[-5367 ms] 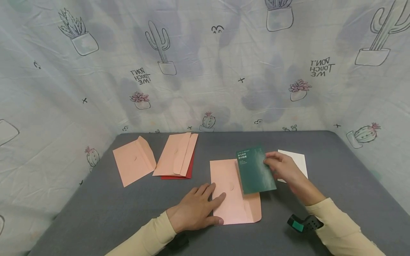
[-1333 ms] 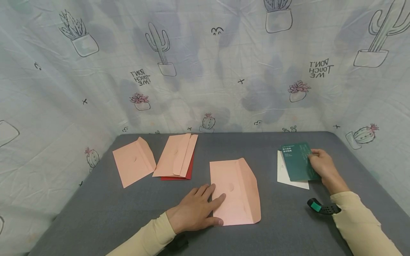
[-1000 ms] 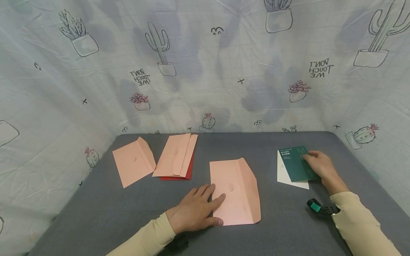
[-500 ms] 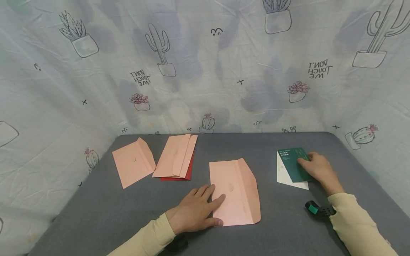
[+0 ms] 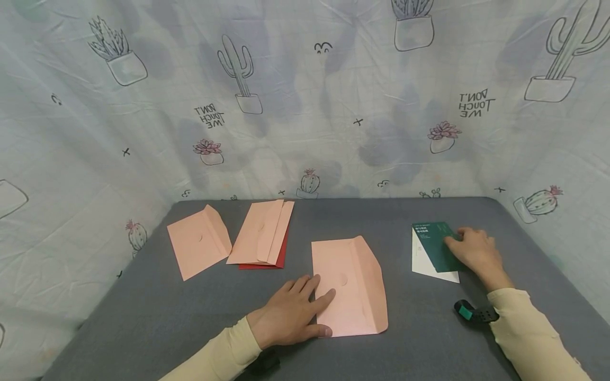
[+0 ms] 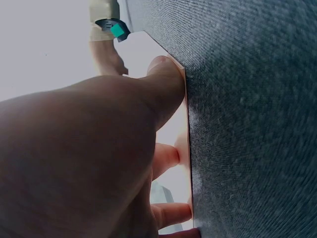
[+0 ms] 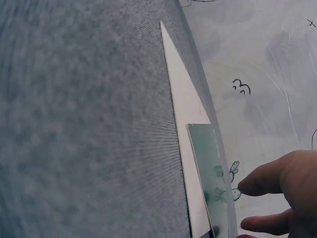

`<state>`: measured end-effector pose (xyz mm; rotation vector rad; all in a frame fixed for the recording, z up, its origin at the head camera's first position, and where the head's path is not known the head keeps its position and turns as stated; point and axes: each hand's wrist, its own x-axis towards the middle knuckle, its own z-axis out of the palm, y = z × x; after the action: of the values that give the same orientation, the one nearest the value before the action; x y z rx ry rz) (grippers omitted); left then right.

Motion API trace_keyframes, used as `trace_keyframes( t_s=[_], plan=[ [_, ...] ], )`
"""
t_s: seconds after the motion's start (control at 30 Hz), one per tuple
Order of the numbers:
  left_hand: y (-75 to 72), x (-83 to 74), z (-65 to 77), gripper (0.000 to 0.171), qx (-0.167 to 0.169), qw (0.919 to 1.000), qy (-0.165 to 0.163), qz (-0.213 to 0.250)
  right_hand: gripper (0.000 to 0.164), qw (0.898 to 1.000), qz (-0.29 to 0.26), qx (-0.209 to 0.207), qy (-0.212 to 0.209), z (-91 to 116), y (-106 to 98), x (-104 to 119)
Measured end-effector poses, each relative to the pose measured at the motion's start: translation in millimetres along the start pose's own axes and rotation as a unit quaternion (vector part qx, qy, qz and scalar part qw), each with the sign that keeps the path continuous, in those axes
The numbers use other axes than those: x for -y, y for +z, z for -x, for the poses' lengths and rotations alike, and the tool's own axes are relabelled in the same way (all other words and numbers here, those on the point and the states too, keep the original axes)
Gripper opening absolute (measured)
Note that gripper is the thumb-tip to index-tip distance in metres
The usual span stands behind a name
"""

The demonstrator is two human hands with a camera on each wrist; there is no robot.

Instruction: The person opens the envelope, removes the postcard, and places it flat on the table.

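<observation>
My left hand (image 5: 290, 315) rests with spread fingers on the left edge of a pink envelope (image 5: 350, 288), whose flap lies unfolded to the right. The left wrist view shows the thumb along the envelope's edge (image 6: 133, 52). To the right, a green card (image 5: 434, 246) with white print lies over a white card (image 5: 424, 262), whose left and lower parts show. My right hand (image 5: 476, 254) is at the green card's right side. In the right wrist view, its thumb and fingers stand apart, with the green card (image 7: 205, 163) not pinched between them.
At the back left lies another pink envelope (image 5: 197, 243). Beside it, a further pink envelope (image 5: 257, 233) lies on a red piece (image 5: 281, 254). A cactus-print cloth (image 5: 295, 143) hangs behind the grey table (image 5: 190, 323).
My right hand has carried the green card from above the envelope rightward onto the white card, slid it slightly left, and loosened its hold. My left hand has stayed put.
</observation>
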<state>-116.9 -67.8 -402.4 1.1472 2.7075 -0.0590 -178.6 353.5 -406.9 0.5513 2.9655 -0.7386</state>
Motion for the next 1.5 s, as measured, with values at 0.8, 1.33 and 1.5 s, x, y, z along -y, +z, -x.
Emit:
trace_keyframes(
  t_s=[0.8,1.33,1.5],
  plan=[
    [2.1,1.7,-2.0,0.072,0.000,1.0000,0.002,0.004,0.059,0.931,-0.290,0.115,-0.191,42,13,68],
    [2.9,2.4,-2.4,0.072,0.003,1.0000,-0.002,0.007,0.061,0.920,-0.257,0.255,-0.148,60,57,95],
    [2.2,3.1,-3.3,0.072,0.005,1.0000,-0.001,0.008,0.057,0.918,-0.247,0.261,-0.166,64,65,94]
  ],
)
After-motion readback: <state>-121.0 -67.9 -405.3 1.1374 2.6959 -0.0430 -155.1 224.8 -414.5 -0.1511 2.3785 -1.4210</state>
